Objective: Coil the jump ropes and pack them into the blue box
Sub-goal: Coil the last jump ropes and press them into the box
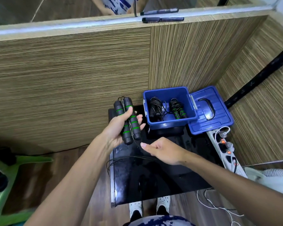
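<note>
Black handles (128, 121) stand upright, gripped together in the left hand (116, 129). Their cord (121, 159) trails below, pinched by the nearer right hand (162, 151).

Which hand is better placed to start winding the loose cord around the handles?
Right. The right hand already pinches the cord just below the handles, which the left hand is gripping.

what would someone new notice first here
The left hand at centre grips a pair of black, green-ringed jump rope handles, while the right hand pinches its thin cord. Behind them the open blue box already holds two coiled ropes.
</note>
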`<action>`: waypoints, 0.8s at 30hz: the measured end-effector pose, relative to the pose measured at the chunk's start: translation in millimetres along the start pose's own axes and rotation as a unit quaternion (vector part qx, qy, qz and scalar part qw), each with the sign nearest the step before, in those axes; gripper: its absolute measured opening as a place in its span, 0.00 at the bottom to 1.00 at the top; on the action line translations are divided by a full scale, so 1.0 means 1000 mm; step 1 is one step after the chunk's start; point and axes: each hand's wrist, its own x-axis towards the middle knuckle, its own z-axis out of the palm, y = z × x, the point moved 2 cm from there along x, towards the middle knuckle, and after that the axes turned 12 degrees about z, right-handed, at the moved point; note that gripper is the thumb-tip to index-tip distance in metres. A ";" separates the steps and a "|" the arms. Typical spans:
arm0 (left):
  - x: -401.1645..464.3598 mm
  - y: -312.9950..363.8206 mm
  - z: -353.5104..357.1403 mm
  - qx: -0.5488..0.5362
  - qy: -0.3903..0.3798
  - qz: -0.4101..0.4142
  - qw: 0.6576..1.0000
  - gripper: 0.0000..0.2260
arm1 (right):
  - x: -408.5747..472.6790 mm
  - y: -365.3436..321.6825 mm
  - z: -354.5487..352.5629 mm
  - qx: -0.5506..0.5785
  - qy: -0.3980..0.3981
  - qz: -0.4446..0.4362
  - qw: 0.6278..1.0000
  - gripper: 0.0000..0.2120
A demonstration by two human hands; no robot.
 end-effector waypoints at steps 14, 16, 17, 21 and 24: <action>-0.023 -0.021 -0.018 0.114 -0.103 0.019 0.988 0.11 | -0.004 0.031 -0.003 -0.058 -0.046 0.013 0.997 0.32; -0.019 -0.020 -0.021 0.118 -0.087 0.067 0.987 0.11 | -0.007 0.031 -0.001 -0.039 -0.054 0.005 0.998 0.30; -0.018 -0.020 -0.022 0.119 -0.076 0.090 0.986 0.09 | -0.008 0.030 0.002 -0.037 -0.056 -0.004 0.998 0.29; -0.005 -0.021 -0.028 0.137 -0.003 0.163 0.977 0.04 | -0.014 0.018 0.016 -0.057 -0.057 -0.040 0.996 0.22; 0.002 -0.018 -0.034 0.076 0.053 0.162 0.982 0.02 | -0.018 0.013 0.020 -0.018 -0.046 -0.052 0.997 0.18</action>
